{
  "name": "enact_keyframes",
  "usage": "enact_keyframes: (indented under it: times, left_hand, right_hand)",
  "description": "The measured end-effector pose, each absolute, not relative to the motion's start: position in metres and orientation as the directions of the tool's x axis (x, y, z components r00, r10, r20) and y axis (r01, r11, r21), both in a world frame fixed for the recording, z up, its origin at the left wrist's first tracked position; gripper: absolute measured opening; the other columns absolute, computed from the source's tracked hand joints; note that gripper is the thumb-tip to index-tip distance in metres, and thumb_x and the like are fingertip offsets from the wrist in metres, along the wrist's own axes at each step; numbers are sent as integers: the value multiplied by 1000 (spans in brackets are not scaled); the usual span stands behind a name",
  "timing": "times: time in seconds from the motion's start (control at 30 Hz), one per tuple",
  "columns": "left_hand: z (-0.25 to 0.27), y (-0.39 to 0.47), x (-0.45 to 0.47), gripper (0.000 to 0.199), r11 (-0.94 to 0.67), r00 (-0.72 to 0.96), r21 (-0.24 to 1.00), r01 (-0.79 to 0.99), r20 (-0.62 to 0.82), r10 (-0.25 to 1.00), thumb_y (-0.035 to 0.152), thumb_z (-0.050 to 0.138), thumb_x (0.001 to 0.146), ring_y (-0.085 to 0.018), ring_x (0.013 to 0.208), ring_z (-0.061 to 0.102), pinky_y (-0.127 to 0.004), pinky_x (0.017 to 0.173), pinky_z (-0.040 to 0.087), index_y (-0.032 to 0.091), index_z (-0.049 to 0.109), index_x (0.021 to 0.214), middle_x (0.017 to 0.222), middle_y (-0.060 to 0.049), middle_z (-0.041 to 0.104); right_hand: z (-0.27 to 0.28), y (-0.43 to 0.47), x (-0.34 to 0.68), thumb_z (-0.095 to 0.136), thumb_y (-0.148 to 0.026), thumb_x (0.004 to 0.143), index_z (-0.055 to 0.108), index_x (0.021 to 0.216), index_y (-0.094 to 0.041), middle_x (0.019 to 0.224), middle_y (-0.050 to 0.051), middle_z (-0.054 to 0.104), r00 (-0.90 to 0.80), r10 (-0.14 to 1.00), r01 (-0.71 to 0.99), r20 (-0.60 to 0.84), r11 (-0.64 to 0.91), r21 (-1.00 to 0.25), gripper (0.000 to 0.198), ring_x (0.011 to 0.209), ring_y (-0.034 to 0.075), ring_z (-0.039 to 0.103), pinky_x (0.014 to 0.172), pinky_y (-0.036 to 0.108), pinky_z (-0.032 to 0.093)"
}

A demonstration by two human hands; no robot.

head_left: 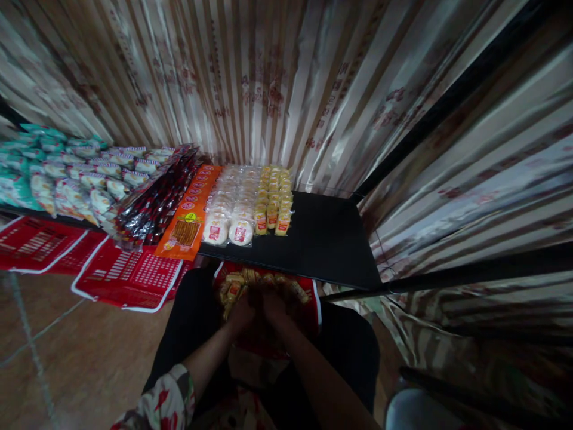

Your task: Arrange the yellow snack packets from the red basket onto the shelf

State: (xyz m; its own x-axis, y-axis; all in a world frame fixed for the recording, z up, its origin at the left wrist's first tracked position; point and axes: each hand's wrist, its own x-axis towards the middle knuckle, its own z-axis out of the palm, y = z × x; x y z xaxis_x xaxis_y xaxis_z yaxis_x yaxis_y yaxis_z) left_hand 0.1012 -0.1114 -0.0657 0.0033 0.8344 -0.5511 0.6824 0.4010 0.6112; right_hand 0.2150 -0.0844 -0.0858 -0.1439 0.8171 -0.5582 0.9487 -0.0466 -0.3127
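Observation:
Both hands are down in a red basket [319,310] between my knees, among small yellow-wrapped snack packets [234,289]. My left hand [242,311] is at the packets on the left. Close beside it, my right hand [273,307] reaches in near the middle. Deep shadow hides the fingers of both, so whether they grip a packet does not show. On the black shelf [333,239] above the basket stand rows of similar yellow packets [272,206]. Left of these are rows of round white wrapped cakes [226,212].
Further left on the shelf lie an orange snack bag [185,221], dark red packets [154,203], white packets [96,173] and green packets [18,179]. Red baskets [129,272] stand below. A striped curtain [250,77] hangs behind, and black poles [430,119] rise at right.

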Motion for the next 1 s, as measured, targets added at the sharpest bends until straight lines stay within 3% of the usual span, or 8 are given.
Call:
enact_keyframes:
  times: [0.2, 0.43, 0.67, 0.83, 1.0]
  left_hand:
    - [-73, -105, 104, 47, 418, -7, 687, 594, -515, 857, 13, 46, 77, -21, 118, 50, -27, 100, 36, 15, 50, 124, 127, -10, 56]
    - [-50, -124, 112, 41, 419, -140, 709, 567, -418, 897, 15, 46, 81, -18, 110, 56, -27, 94, 40, 12, 47, 122, 117, -11, 61]
    - [-13, -144, 132, 37, 166, -159, 837, 521, -95, 983, 20, 40, 82, -19, 110, 54, -31, 97, 42, 14, 50, 117, 118, -11, 58]
    - [7, -133, 156, 33, 36, -104, 900, 434, 10, 995, 25, 33, 86, -20, 110, 53, -35, 98, 42, 16, 53, 111, 114, -12, 58]
    - [23, -111, 172, 34, -22, -59, 917, 399, 49, 997, 26, 32, 86, -20, 107, 53, -36, 96, 42, 15, 50, 112, 115, -13, 55]
  right_hand:
    - [-97, -83, 226, 42, -21, 87, 58, 119, -16, 118, 11, 62, -193, 842, 904, -504, -47, -425, 36, 105, 21, 60, 87, 28, 44]
    - [-59, -94, 237, 46, -9, 78, 60, 116, -16, 121, 11, 59, -198, 941, 870, -276, 39, -491, 42, 116, 23, 50, 101, 33, 34]
    - [-21, -117, 260, 44, -24, 85, 61, 112, -16, 112, 11, 62, -147, 988, 725, -49, 74, -685, 33, 106, 21, 56, 95, 30, 42]
    - [1, -111, 280, 42, -33, 85, 61, 108, -20, 100, 8, 64, -64, 998, 627, 27, 61, -777, 32, 96, 22, 59, 89, 33, 46]
    - [14, -94, 288, 41, -27, 81, 59, 110, -18, 103, 10, 62, 47, 998, 584, 46, 10, -811, 36, 98, 22, 60, 88, 31, 47]
